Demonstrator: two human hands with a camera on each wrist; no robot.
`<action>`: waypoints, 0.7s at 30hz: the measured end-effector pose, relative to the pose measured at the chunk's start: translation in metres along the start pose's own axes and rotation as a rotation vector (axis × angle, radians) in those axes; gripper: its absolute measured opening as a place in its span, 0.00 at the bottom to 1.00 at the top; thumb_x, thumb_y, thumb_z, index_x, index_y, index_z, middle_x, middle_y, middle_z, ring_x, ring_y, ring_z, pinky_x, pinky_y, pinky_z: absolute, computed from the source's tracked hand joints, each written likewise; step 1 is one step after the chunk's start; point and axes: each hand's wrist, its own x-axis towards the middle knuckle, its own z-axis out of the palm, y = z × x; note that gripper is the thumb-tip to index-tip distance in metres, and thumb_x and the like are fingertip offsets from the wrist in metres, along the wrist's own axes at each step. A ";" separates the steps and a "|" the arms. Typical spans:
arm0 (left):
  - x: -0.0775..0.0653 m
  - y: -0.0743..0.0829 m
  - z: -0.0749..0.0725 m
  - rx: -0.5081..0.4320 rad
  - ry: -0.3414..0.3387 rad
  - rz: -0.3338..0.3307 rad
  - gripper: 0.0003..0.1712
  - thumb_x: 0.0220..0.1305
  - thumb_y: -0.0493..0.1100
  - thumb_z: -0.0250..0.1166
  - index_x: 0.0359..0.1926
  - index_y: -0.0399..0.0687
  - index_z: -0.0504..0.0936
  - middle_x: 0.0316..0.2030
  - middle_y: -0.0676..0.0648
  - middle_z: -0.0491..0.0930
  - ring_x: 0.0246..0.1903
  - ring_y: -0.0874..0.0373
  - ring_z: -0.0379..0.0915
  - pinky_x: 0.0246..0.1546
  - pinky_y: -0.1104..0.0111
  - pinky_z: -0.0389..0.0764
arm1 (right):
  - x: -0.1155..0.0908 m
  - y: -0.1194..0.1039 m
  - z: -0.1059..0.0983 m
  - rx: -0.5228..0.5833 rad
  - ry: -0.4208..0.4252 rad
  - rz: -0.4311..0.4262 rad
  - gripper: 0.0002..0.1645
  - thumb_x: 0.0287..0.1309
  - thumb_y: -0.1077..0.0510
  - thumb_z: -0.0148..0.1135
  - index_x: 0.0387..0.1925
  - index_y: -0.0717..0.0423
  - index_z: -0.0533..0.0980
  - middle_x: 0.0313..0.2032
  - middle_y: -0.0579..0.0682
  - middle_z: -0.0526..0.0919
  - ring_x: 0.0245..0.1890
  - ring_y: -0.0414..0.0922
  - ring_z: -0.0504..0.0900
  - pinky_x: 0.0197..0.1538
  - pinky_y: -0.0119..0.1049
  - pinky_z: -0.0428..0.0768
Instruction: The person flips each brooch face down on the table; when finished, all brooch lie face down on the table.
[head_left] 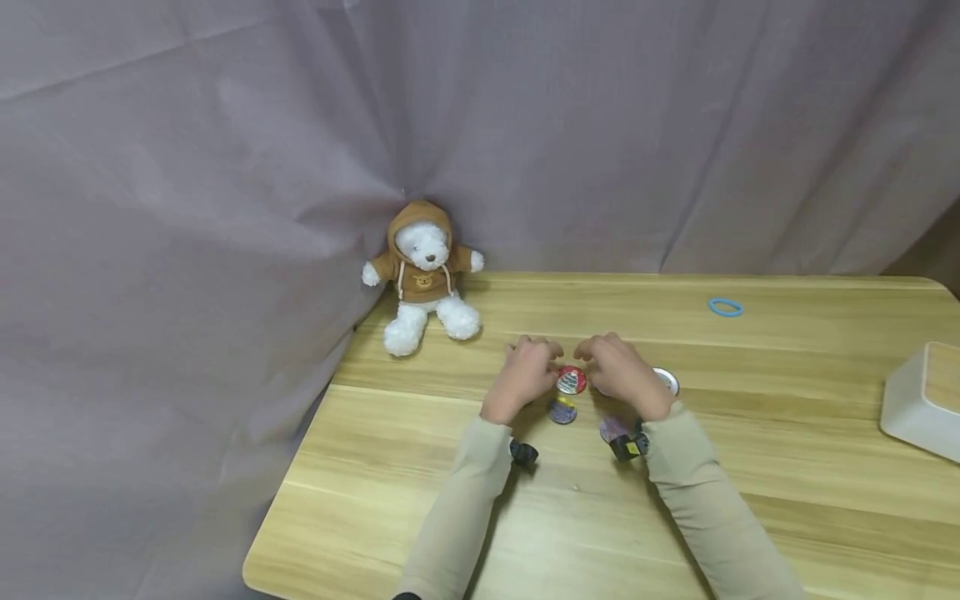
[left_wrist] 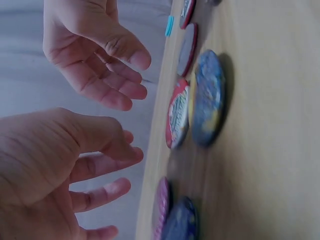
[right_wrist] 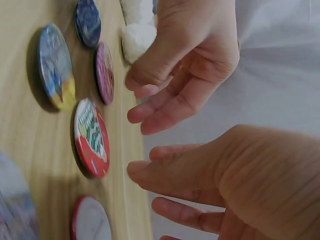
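My left hand [head_left: 527, 371] and right hand [head_left: 618, 372] hover close together over the table, fingers relaxed and bent, holding nothing. Between them lies a round red badge [head_left: 572, 381] with a white and green print. A blue-and-yellow badge [head_left: 562, 411] sits just nearer, its rim close to the red one. Beside my right hand is a whitish badge [head_left: 666, 382] with a red rim, partly covered in the head view. A purplish badge [head_left: 613, 429] lies under my right wrist. In the right wrist view, a pink badge [right_wrist: 104, 73] and a dark blue badge [right_wrist: 88, 22] lie near my left hand.
A white teddy bear [head_left: 423, 279] in a brown hoodie sits at the table's back left corner. A blue ring-shaped band [head_left: 726, 307] lies at the back right. At the right edge stands a white box [head_left: 918, 400] with a wood-coloured top. Grey curtain [head_left: 562, 133] hangs behind.
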 end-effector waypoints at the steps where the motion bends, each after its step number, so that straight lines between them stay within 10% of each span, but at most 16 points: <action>1: -0.002 -0.002 0.000 -0.015 -0.005 0.002 0.20 0.56 0.34 0.70 0.51 0.48 0.87 0.47 0.48 0.85 0.48 0.49 0.74 0.52 0.49 0.68 | 0.001 -0.001 0.002 0.006 -0.004 -0.002 0.21 0.40 0.75 0.62 0.42 0.70 0.82 0.39 0.64 0.85 0.40 0.62 0.79 0.48 0.59 0.75; 21: -0.003 -0.014 0.010 -0.036 -0.068 0.020 0.15 0.51 0.37 0.76 0.42 0.54 0.89 0.38 0.57 0.85 0.48 0.53 0.72 0.52 0.52 0.65 | 0.005 -0.002 0.025 -0.039 -0.028 0.006 0.15 0.35 0.74 0.69 0.29 0.58 0.83 0.29 0.51 0.80 0.32 0.52 0.74 0.37 0.50 0.74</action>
